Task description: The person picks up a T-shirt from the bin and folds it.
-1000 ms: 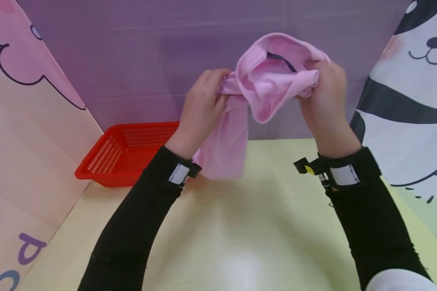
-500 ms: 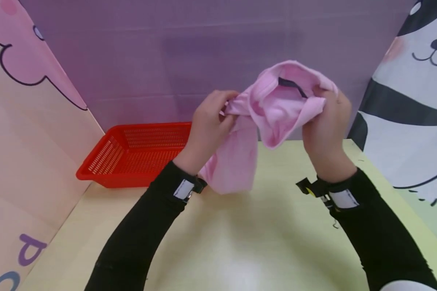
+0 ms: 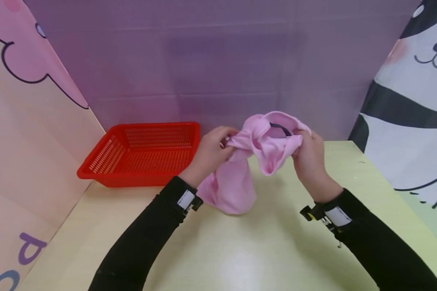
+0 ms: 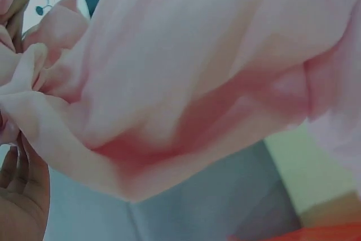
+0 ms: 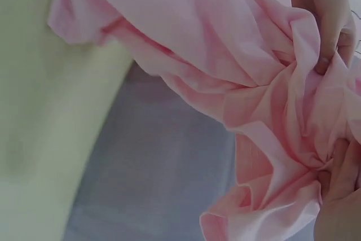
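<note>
Pink cloth (image 3: 234, 188) hangs bunched, gripped by both hands (image 3: 210, 150) (image 3: 310, 157), its full outline lost in folds.

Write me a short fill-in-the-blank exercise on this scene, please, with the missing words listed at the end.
1. The left hand and right hand both grip one cloth, whose colour is ____.
2. In the head view, the basket stands to the ____ of the cloth.
3. The colour of the basket is ____.
4. Each arm wears a sleeve coloured ____.

Missing words: pink; left; red; black.
</note>
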